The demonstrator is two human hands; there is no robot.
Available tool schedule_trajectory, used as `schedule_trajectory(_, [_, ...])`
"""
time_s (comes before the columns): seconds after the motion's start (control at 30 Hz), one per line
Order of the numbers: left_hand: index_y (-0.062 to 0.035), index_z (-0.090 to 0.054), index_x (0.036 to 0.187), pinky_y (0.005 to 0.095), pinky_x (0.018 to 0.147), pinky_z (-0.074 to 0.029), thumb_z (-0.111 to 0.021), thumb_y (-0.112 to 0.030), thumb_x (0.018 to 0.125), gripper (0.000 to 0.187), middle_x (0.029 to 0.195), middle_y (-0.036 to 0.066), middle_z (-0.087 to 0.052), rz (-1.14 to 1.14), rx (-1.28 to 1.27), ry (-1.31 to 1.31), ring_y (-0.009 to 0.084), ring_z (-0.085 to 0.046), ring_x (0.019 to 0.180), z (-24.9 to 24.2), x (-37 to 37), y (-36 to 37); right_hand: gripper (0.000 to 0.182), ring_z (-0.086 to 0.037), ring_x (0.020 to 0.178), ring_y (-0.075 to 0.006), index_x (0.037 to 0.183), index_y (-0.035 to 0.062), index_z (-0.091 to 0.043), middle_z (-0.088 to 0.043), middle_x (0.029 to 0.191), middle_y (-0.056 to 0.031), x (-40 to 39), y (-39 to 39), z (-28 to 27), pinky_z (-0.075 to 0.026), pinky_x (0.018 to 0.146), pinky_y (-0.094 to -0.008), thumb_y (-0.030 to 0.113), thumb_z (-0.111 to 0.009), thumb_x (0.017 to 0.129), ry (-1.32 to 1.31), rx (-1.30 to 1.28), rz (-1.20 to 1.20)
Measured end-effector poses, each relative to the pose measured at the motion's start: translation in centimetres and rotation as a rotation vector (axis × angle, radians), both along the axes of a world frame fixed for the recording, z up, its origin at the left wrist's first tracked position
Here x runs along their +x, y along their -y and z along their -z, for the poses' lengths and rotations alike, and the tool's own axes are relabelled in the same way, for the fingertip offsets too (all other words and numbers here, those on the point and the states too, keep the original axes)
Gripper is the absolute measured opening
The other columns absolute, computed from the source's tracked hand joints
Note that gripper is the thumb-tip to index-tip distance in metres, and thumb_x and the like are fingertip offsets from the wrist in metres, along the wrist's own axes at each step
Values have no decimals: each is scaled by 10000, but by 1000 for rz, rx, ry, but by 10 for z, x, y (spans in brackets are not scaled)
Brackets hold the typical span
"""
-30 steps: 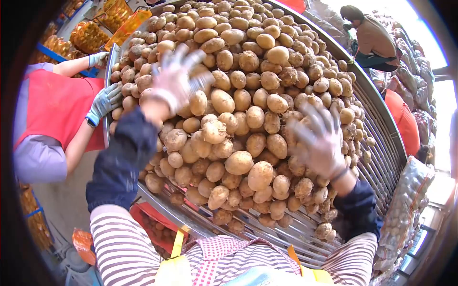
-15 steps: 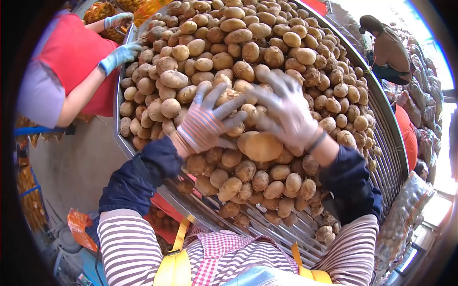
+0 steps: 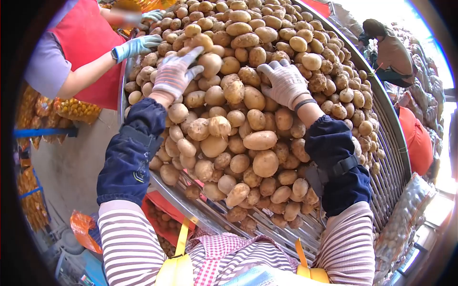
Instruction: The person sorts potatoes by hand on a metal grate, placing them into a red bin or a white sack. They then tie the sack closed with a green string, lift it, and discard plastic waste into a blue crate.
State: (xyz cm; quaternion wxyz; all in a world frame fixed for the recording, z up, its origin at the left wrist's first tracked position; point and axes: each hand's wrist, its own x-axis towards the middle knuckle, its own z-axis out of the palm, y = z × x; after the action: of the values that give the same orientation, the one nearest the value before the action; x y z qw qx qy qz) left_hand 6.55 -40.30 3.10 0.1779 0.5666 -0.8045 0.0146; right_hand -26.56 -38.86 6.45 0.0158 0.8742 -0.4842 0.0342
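A heap of potatoes (image 3: 260,140) covers the slatted metal table in front of me. My left hand (image 3: 176,74), in a striped glove, reaches over the left side of the heap. Its thumb and index finger are spread beside a round potato (image 3: 210,65), the thumb right at its edge. A blurred potato (image 3: 202,42) sits just past the fingertips. On the right, my gloved right hand (image 3: 285,83) rests on the heap with fingers apart. Beside its thumb lies a large potato (image 3: 254,98).
At the left, a co-worker's gloved hand (image 3: 138,46) touches the heap's edge. Another person (image 3: 391,50) bends by stacked sacks at the right. The table's metal slats (image 3: 381,124) show on the right. A filled mesh sack (image 3: 405,219) leans beside it.
My hands have moved apart and forward, the left one farther out to the left. More potatoes now lie on the near side. The co-worker's hands have shifted right onto the heap.
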Motion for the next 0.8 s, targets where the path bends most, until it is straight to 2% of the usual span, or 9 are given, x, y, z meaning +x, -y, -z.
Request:
schedule_trajectory(0.07, [-295,-553,1447,447,914,-496,-738,-331,872,606,1052,92,-697,133,-154,-68,309,-639,1020,-9,-17,10,438,-586,1101,-317,1222,198,-615,-628,1099,-105,2,1,2,-504,909,-455,330,-717,817,-8,0,-9])
schedule_trajectory(0.13, [-271,-595,1392,434,937,-496,-678,-312,918,483,1157,47,-703,148,-197,20,289,-643,1048,-12,-25,28,436,-584,1105,-313,1212,202,-625,-628,1102,-103,4,3,4,-501,912,-449,322,-722,804,-37,0,6])
schedule_trajectory(0.27, [-261,-601,1366,446,996,-482,-575,-391,983,405,1240,50,-697,114,-27,120,285,-634,1163,-26,-52,67,430,-586,1105,-313,1196,195,-633,-626,1105,-105,6,5,3,-502,915,-446,317,-732,795,-47,-3,-3])
schedule_trajectory(0.33, [-247,-564,1405,463,1011,-487,-549,-466,992,468,1359,66,-645,-16,399,349,307,-617,1224,-47,-74,82,424,-588,1105,-315,1188,190,-633,-626,1108,-108,8,7,2,-503,920,-447,314,-733,796,-52,12,3])
schedule_trajectory(0.4, [-208,-449,1490,488,1041,-470,-601,-467,964,606,1325,194,-643,-85,497,198,379,-592,1250,-47,-84,86,380,-606,1077,-319,1140,170,-641,-633,1083,-111,8,11,4,-514,909,-447,309,-735,799,-40,-2,-15])
schedule_trajectory(0.57, [-170,-565,1345,467,1014,-474,-645,-519,931,546,1262,201,-669,-47,412,-4,394,-614,1210,-23,-67,85,159,-619,985,-314,949,196,-668,-639,969,-64,-4,32,6,-523,837,-449,235,-730,808,112,-45,-94])
schedule_trajectory(0.6, [-144,-590,1288,411,968,-494,-645,-495,957,486,1175,146,-705,-50,343,-241,309,-668,1121,-24,-59,71,159,-619,985,-314,949,196,-668,-639,969,-64,-4,33,8,-523,837,-449,235,-730,808,117,-46,-95])
schedule_trajectory(0.67, [-88,-641,1202,391,916,-513,-656,-563,929,548,1053,149,-718,62,265,-803,281,-677,988,-13,-45,66,164,-635,983,-294,977,210,-678,-635,964,-57,-5,32,11,-526,815,-459,296,-696,839,102,-99,-103])
schedule_trajectory(0.8, [-63,-670,1113,329,825,-521,-731,-471,913,459,957,104,-695,311,517,-1018,225,-621,866,-41,-59,-39,165,-640,1002,-297,986,208,-678,-651,1015,-58,-2,28,13,-534,844,-453,303,-694,852,76,-84,-60])
